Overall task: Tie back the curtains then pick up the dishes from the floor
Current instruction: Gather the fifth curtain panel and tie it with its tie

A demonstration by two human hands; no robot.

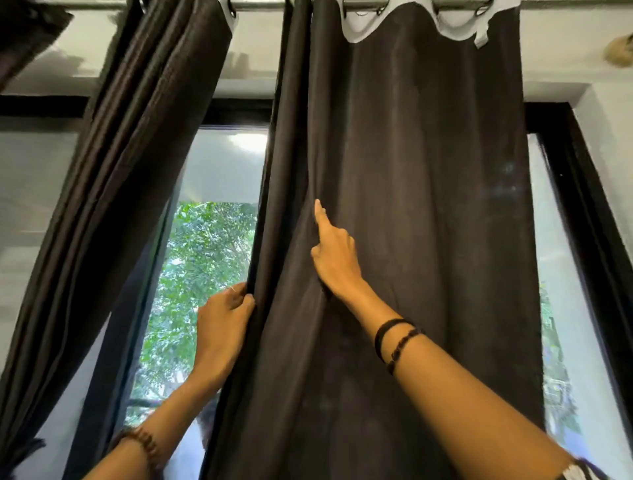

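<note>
Two dark brown curtains hang from a metal rod (260, 4) in front of a window. The left curtain (113, 192) is bunched and drawn off to the left. The right curtain (421, 212) hangs spread out flat. My left hand (222, 325) grips the left edge of the right curtain, fingers curled round the folded hem. My right hand (334, 253) lies higher on the front of the same curtain, index finger stretched up along a fold, the other fingers pinching cloth. No dishes or floor are in view.
The window (205, 260) has a black frame (579, 192) and shows green trees outside. A white wall and ledge run above the window. The gap between the two curtains lies left of my left hand.
</note>
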